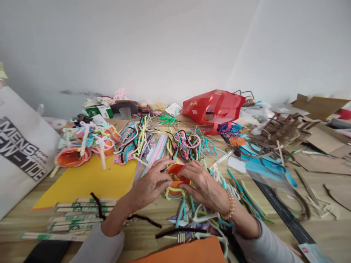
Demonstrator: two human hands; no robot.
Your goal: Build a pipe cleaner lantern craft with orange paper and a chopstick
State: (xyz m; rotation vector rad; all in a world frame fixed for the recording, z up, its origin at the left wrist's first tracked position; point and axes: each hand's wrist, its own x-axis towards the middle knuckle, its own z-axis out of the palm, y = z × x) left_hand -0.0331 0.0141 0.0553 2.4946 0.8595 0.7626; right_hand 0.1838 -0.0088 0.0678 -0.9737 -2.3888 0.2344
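1. The left hand [150,181] and right hand [203,186] reach inward from both sides, curled close together, wrists low.
2. Both clasp a piece of orange paper [175,174] between them, just above the counter [329,233].

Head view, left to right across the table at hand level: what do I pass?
White printed tote bag, yellow card sheet, left hand, orange piece, right hand, black strip, cardboard offcut.
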